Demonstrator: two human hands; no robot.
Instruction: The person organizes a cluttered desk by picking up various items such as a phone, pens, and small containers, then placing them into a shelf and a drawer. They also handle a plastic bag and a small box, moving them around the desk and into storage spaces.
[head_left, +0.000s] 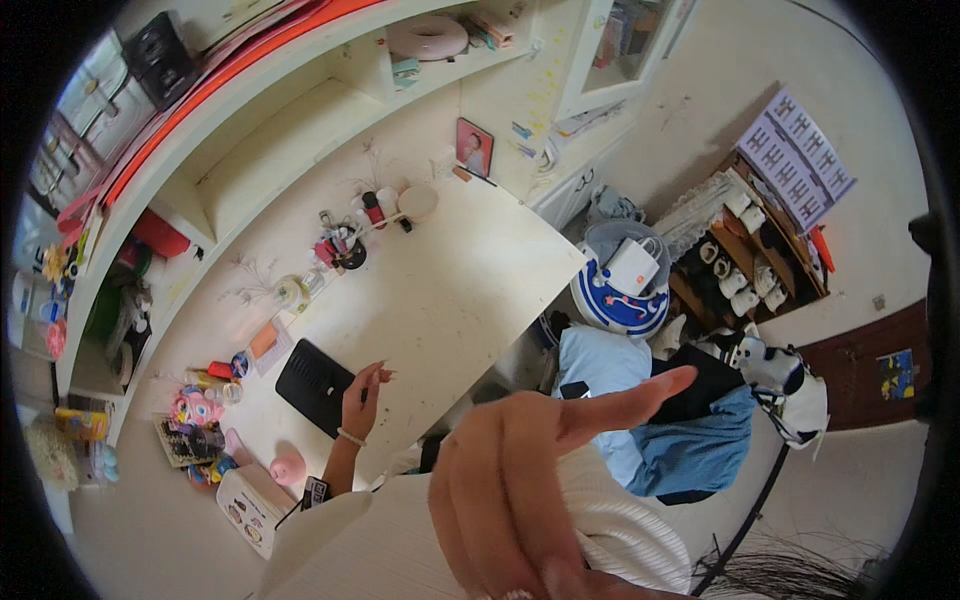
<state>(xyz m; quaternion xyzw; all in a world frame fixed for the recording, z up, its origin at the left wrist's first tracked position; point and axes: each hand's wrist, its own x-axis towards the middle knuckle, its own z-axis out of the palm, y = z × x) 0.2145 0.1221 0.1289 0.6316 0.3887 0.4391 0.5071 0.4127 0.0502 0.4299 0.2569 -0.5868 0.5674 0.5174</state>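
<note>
My left hand (366, 394) is over the near side of a white desk (450, 270), its fingers loosely bent and apart, with nothing seen in them. A pale bead bracelet (350, 437) circles that wrist. Right beside this hand lies a flat black rectangular slab (316, 385); its exact kind I cannot make out. My right hand (510, 470) is raised close to the camera, large in the lower middle. One digit stretches out to the right, apart from the others, whose ends run toward the lower edge. Nothing shows in it, and a ring sits near the frame's bottom.
Along the desk's back stand a pen holder (345, 250), a round hand mirror (418, 203) and a framed photo (474, 148). A pink ornament (288, 468) is at the left. Beyond the desk's right end are piled blue clothes (690, 440), a bin (620, 290) and a shoe rack (740, 265).
</note>
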